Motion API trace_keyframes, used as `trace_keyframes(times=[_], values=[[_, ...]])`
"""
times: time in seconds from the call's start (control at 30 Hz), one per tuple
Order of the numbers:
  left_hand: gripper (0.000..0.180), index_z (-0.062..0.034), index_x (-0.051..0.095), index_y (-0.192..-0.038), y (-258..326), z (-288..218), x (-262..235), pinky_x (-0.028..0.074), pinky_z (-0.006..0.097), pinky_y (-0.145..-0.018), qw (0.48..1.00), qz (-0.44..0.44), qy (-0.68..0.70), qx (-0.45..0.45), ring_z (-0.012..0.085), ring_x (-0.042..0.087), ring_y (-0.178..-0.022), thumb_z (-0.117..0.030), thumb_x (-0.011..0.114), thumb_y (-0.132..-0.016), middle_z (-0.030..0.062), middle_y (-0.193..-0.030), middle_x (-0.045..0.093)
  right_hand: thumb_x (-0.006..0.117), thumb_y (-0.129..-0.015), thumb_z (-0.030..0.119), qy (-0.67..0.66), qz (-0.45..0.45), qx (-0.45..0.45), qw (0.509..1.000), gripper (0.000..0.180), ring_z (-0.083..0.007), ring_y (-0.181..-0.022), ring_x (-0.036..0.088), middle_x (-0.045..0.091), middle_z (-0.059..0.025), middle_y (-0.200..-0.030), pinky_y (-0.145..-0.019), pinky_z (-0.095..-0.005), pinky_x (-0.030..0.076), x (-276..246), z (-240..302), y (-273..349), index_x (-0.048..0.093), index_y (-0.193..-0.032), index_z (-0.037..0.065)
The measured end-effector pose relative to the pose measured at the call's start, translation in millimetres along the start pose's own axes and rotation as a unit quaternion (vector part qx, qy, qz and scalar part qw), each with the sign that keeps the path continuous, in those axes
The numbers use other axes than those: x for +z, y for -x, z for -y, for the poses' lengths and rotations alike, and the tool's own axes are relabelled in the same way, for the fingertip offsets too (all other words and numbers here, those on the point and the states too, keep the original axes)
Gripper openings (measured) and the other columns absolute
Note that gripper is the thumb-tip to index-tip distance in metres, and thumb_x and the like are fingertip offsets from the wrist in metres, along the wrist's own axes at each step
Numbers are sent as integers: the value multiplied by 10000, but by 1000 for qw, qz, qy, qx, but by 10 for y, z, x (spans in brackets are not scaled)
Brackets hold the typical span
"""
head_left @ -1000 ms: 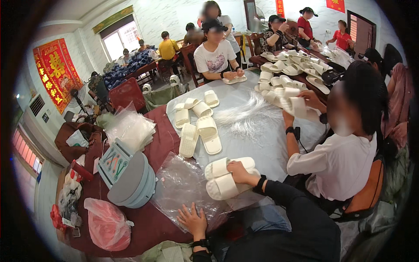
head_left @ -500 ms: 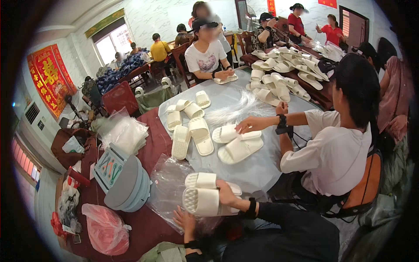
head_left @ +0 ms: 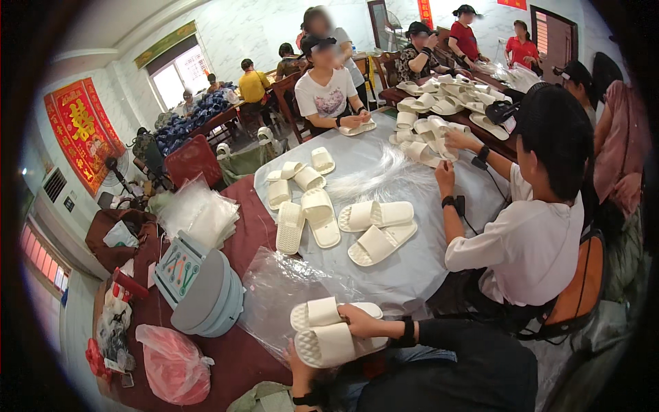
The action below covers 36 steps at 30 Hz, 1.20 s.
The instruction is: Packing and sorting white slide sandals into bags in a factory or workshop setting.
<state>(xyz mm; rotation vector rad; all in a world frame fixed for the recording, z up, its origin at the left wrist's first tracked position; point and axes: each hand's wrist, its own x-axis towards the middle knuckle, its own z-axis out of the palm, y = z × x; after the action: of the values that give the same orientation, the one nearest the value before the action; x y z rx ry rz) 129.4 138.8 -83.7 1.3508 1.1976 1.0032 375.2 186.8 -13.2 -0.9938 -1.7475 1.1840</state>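
My right hand grips a pair of white slippers side by side, with fingers about the inner sides near the straps. At the toe end of the nearer slipper is my left hand, closed against its edge, with some fingers hidden. The slippers are above the near edge of the table. A clear plastic bag lies just beyond them, partly over the maroon cloth. Farther along the grey table cover rest another slipper pair and several loose slippers.
A grey-blue rounded case and a pink plastic bag stand on my left, near a stack of clear bags. White strands lie mid-table. A co-worker sits at right, another opposite, beside a slipper pile.
My left hand has left the plastic bag and come to the slippers' toe end. The slippers have shifted slightly nearer. The co-worker's hand at right has moved from the table pair toward the pile.
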Motion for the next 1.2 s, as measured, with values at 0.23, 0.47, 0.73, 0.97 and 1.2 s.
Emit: trace_keyframes(times=[0.23, 0.47, 0.73, 0.97, 1.2], values=[[598, -144, 499, -1245, 19, -128, 114, 184, 651, -976, 812, -20, -575, 95, 471, 244, -1262, -490, 559, -761, 190, -1342, 341, 653, -816, 194, -94, 162, 57, 981, 417, -180, -1060, 481, 502, -117, -1129, -882, -296, 397, -350, 451, 361, 517, -1162, 5], [395, -96, 616, -1047, 1, -450, 253, 261, 577, -982, 804, -99, -562, 167, 408, 373, -1203, -356, 614, -751, 173, -1278, 433, 643, -810, 187, -127, 109, 47, 985, 383, -164, -957, 547, 606, -127, -1027, -824, -300, 431, -362, 400, 532, 540, -1111, -26], [194, -31, 584, -860, -85, -491, 235, 403, 436, -756, 896, -160, -399, 111, 335, 527, -893, -199, 593, -763, 155, -943, 585, 654, -801, 179, -50, 132, -47, 989, 358, -180, -956, 561, 621, -128, -989, -832, -304, 432, -364, 358, 576, 558, -1076, -30], [191, -7, 498, -872, -122, -679, 264, 389, 454, -695, 858, -155, -472, 129, 363, 501, -842, -152, 586, -784, 185, -887, 537, 661, -805, 193, -208, 192, 20, 959, 423, -166, -1050, 501, 542, -104, -1119, -871, -299, 405, -245, 299, 671, 521, -1147, -14], [201, -2, 568, -990, -159, -456, 115, 427, 421, -826, 904, -90, -365, 204, 370, 540, -971, -147, 528, -857, 188, -1018, 590, 656, -788, 197, -84, 143, -51, 985, 341, -241, -944, 553, 580, -163, -1016, -791, -336, 426, -197, 259, 523, 558, -1041, -9]])
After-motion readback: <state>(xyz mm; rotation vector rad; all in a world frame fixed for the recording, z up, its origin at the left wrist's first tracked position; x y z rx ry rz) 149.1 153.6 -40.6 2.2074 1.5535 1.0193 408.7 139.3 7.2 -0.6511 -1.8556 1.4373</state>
